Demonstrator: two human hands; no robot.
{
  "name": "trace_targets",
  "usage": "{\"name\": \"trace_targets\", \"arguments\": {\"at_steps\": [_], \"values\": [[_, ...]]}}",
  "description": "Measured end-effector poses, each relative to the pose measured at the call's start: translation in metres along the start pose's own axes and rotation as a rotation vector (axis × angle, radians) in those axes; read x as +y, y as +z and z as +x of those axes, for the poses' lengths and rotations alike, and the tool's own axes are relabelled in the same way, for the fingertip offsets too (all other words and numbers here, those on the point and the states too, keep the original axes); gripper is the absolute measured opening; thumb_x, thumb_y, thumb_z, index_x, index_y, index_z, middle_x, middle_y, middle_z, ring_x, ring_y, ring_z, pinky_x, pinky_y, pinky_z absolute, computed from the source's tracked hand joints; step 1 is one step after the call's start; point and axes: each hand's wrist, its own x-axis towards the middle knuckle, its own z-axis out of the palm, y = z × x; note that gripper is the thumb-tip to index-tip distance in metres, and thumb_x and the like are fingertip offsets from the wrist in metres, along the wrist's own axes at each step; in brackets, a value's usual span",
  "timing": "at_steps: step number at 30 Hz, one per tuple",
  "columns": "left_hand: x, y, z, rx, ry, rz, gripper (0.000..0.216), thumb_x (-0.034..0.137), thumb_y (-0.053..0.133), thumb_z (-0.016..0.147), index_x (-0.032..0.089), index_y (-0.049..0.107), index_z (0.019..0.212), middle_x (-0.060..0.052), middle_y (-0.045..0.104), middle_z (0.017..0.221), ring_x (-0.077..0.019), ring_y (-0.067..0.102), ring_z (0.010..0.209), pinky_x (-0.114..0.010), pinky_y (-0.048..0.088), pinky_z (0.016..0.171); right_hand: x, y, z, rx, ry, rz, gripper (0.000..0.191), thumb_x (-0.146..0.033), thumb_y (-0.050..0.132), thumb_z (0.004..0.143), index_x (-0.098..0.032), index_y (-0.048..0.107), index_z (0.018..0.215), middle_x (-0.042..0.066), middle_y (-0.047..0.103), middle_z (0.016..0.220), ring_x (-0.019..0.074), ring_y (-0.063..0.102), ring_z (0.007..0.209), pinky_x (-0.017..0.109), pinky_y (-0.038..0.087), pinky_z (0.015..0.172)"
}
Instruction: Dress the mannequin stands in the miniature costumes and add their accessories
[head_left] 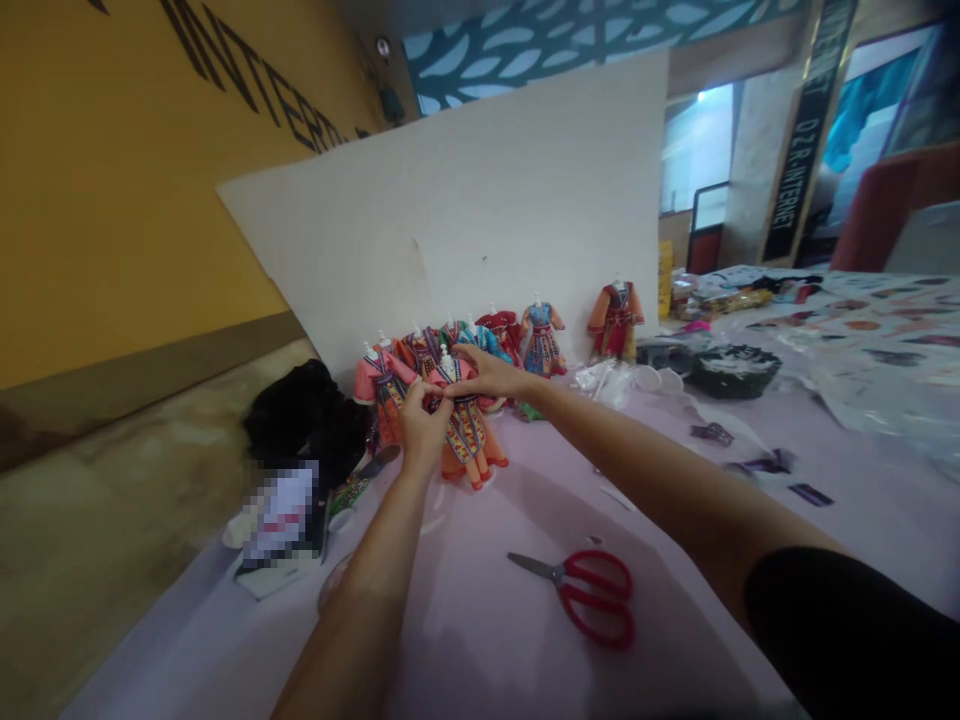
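Note:
A small headless doll (466,432) stands upright in a coral and orange dress with a patterned front panel. My left hand (426,418) is closed at the doll's waist, thumb and forefinger pinched on its clothing. From the other side my right hand (489,374) grips the doll around its shoulder and chest, its thumb meeting the left fingertips. Whatever fine detail lies between the fingertips is too small to make out. Just behind are several more dressed headless dolls, including a pink one (384,392) on the left and a blue one (541,338) on the right.
Red-handled scissors (598,598) lie on the pale tablecloth (480,640), blades pointing left. A doll in dark red (616,322) stands apart near the white board (525,190). Black cloth (300,420) lies at left, a dark green bowl (733,370) at right, with ribbon scraps (810,495) nearer.

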Motion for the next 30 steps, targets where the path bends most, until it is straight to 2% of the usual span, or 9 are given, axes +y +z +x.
{"name": "trace_targets", "arguments": {"at_steps": [4, 8, 10, 12, 16, 19, 30], "values": [[0.001, -0.002, -0.003, 0.023, 0.02, 0.006, 0.013, 0.033, 0.065, 0.079, 0.022, 0.058, 0.077, 0.001, 0.059, 0.078, -0.0171, 0.056, 0.075, -0.026, 0.044, 0.069, -0.005, -0.002, 0.006, -0.112, -0.006, 0.008, 0.065, -0.043, 0.095, 0.057, -0.024, 0.071, 0.114, 0.009, 0.069, 0.127, 0.0364, 0.056, 0.13, 0.054, 0.04, 0.116], [0.001, -0.004, -0.006, 0.04, 0.045, 0.011, 0.011, 0.031, 0.066, 0.08, 0.022, 0.06, 0.077, 0.001, 0.06, 0.079, -0.0167, 0.056, 0.075, -0.027, 0.044, 0.071, -0.009, -0.004, 0.004, -0.162, -0.036, -0.042, 0.047, -0.045, 0.087, 0.071, -0.022, 0.072, 0.109, 0.008, 0.072, 0.119, 0.0339, 0.06, 0.124, 0.053, 0.043, 0.114], [0.001, -0.004, -0.007, 0.055, 0.054, 0.014, 0.007, 0.027, 0.066, 0.079, 0.022, 0.061, 0.077, 0.001, 0.06, 0.078, -0.0163, 0.057, 0.074, -0.027, 0.044, 0.072, -0.01, -0.006, 0.004, -0.219, -0.039, -0.092, 0.05, -0.042, 0.084, 0.075, -0.02, 0.07, 0.118, 0.009, 0.071, 0.122, 0.0329, 0.059, 0.125, 0.051, 0.044, 0.113], [0.002, -0.003, -0.008, 0.072, 0.056, 0.014, 0.005, 0.024, 0.065, 0.078, 0.021, 0.062, 0.077, 0.001, 0.06, 0.077, -0.0159, 0.056, 0.073, -0.027, 0.044, 0.072, -0.011, -0.008, 0.004, -0.267, -0.033, -0.156, 0.062, -0.037, 0.083, 0.076, -0.017, 0.063, 0.131, 0.011, 0.069, 0.128, 0.0326, 0.058, 0.128, 0.049, 0.043, 0.114], [0.005, -0.002, -0.011, 0.103, 0.051, 0.024, 0.005, 0.023, 0.066, 0.079, 0.021, 0.062, 0.077, 0.001, 0.06, 0.076, -0.016, 0.057, 0.072, -0.028, 0.044, 0.073, -0.009, -0.008, 0.006, -0.292, -0.041, -0.224, 0.075, -0.029, 0.08, 0.078, -0.015, 0.051, 0.145, 0.013, 0.059, 0.145, 0.0318, 0.053, 0.136, 0.047, 0.04, 0.118], [0.006, -0.002, -0.012, 0.124, 0.05, 0.043, 0.006, 0.022, 0.066, 0.079, 0.021, 0.062, 0.076, 0.001, 0.06, 0.076, -0.0162, 0.057, 0.073, -0.028, 0.044, 0.074, -0.004, -0.005, 0.009, -0.292, -0.078, -0.226, 0.078, -0.027, 0.08, 0.077, -0.015, 0.048, 0.148, 0.014, 0.055, 0.149, 0.0316, 0.052, 0.136, 0.046, 0.04, 0.118], [0.007, -0.009, -0.016, 0.094, 0.105, 0.094, 0.008, 0.025, 0.066, 0.084, 0.021, 0.064, 0.078, -0.001, 0.061, 0.083, -0.0187, 0.06, 0.082, -0.031, 0.045, 0.079, 0.007, 0.004, 0.013, -0.262, -0.127, -0.197, 0.075, -0.02, 0.075, 0.077, -0.015, 0.049, 0.146, 0.013, 0.059, 0.143, 0.0301, 0.056, 0.13, 0.048, 0.042, 0.116]]}}
